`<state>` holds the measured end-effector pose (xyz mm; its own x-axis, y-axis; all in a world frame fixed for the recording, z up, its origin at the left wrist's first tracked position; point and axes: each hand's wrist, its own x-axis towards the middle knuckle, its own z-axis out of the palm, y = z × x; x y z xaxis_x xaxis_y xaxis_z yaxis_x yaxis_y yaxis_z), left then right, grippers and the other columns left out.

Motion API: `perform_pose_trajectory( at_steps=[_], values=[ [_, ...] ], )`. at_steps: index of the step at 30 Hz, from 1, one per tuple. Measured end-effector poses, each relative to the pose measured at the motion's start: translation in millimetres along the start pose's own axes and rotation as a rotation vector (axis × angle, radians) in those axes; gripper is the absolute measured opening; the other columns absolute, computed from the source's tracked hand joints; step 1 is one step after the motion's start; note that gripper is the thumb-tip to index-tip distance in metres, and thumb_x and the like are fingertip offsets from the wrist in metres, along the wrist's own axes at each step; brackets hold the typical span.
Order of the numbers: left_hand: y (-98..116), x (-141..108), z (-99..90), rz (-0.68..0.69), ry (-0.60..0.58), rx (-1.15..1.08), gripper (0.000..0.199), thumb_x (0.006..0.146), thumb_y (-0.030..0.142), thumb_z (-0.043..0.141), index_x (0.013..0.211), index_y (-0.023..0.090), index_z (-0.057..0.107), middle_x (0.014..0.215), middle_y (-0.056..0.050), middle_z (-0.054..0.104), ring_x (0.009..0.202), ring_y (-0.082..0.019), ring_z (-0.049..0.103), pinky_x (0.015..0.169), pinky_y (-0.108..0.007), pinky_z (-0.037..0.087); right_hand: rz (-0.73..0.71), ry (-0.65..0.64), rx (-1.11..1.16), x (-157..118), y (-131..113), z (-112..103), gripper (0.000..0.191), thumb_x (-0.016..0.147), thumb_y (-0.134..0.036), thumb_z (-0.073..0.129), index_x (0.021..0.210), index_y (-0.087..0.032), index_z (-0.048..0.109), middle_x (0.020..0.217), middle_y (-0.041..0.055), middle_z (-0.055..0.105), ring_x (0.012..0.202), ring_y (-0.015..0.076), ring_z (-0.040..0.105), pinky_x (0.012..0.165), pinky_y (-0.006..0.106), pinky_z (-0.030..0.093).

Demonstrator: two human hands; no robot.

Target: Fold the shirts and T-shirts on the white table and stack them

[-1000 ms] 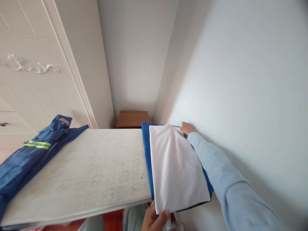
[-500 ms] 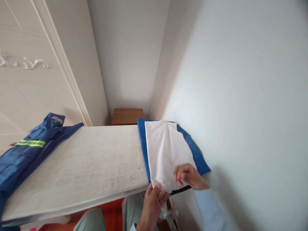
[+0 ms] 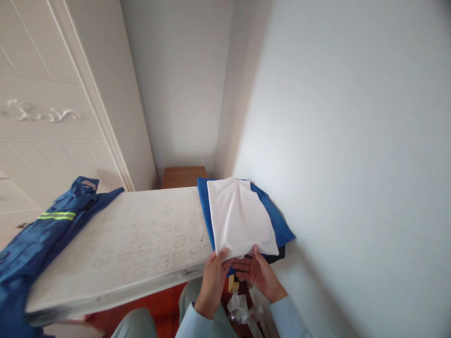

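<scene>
A white cloth (image 3: 237, 213) with a few soft creases lies over blue fabric (image 3: 280, 227) at the right end of the table. Its near edge is pinched by my left hand (image 3: 213, 281), thumb on top and fingers underneath. Close by on the right, my right hand (image 3: 261, 277) holds the same edge with its thumb above and fingers curled below. A strip of black fabric (image 3: 276, 257) shows under the cloth's right corner. Part of the fingers of both hands is hidden by the cloth.
The white table (image 3: 141, 239) has a worn, stained top. A dark blue work garment (image 3: 52, 230) with a yellow reflective stripe hangs over its left end. A wall (image 3: 338, 164) rises close on the right. A brown wooden box-like piece (image 3: 183, 176) stands behind; a small yellow box (image 3: 233, 283) is below.
My right hand has come down and left from above the cloth to its near edge, beside my left hand. The view has shifted slightly.
</scene>
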<state>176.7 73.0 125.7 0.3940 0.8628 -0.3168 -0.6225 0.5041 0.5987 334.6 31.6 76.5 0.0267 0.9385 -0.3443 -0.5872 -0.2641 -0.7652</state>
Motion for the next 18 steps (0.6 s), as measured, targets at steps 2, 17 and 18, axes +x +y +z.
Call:
perform_pose_trajectory(
  at_steps=[2,17,18],
  values=[
    [-1.3,-1.4,0.3,0.009,-0.008,0.000,0.045,0.060,0.039,0.088,0.091,0.010,0.072,0.092,-0.011,0.078,0.088,-0.027,0.074,0.086,-0.034,0.058,-0.122,0.023,0.116,-0.5,-7.5,-2.4,0.058,0.072,-0.070,0.075,0.105,-0.022,0.074,0.102,0.0082,0.079,0.095,0.0245,0.074,0.082,0.037,0.060],
    [-48.1,-5.5,-39.6,-0.229,-0.014,0.221,0.067,0.062,0.069,0.079,0.100,0.015,0.068,0.107,-0.018,0.076,0.101,-0.033,0.073,0.092,-0.041,0.056,-0.693,0.666,0.166,-17.3,-49.1,-84.4,0.041,0.059,-0.028,0.087,0.095,-0.022,0.069,0.091,-0.0006,0.076,0.087,0.0157,0.073,0.079,0.026,0.061],
    [-45.3,-6.0,-43.1,-0.260,-0.030,0.297,0.069,0.065,0.076,0.072,0.097,0.015,0.070,0.105,-0.018,0.076,0.097,-0.032,0.074,0.088,-0.042,0.057,-0.712,0.709,0.147,-22.5,-47.9,-85.1,0.044,0.060,-0.029,0.087,0.099,-0.023,0.069,0.093,-0.0003,0.076,0.091,0.0164,0.073,0.082,0.027,0.061]
  ],
)
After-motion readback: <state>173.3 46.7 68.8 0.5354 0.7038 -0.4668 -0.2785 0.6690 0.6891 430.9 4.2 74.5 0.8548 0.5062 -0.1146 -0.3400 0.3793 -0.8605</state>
